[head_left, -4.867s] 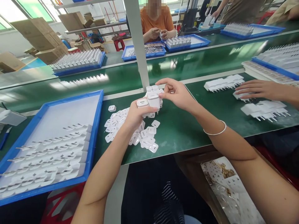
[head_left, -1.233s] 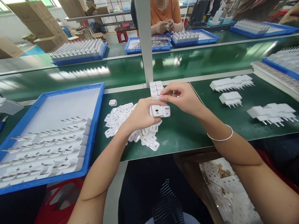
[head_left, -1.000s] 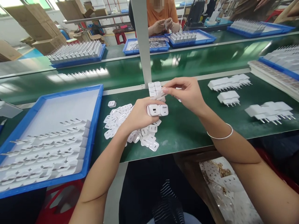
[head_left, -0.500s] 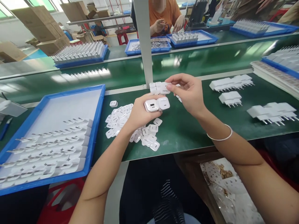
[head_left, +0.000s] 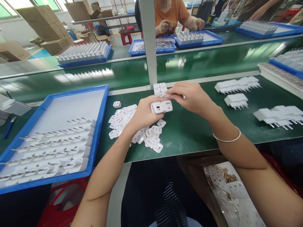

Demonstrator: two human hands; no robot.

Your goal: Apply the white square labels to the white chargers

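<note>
Two white plug chargers (head_left: 161, 107) sit side by side in my left hand (head_left: 144, 112), which is closed round them. Their end faces point toward me; the left one shows port openings, the right one grey lettering. My right hand (head_left: 189, 96) has thumb and fingers pinched together at small white pieces (head_left: 162, 95) just above the chargers. What exactly those fingertips grip is hidden. Beyond them stands a small block of white chargers (head_left: 160, 86). Loose white cover plates (head_left: 123, 117) lie heaped beside and below my left hand, some with slots or lettering.
At left, a blue tray (head_left: 101, 116) carries rows of chargers, pins up. More chargers (head_left: 236, 101) lie in groups at right, near stacked white trays (head_left: 279, 78). A white post (head_left: 149, 47) rises ahead. Across the bench, a person in orange (head_left: 174, 15) works behind blue trays.
My right fingers have come down and left, closer to the chargers. The right charger's face now shows lettering where a slot showed before. The view has shifted slightly.
</note>
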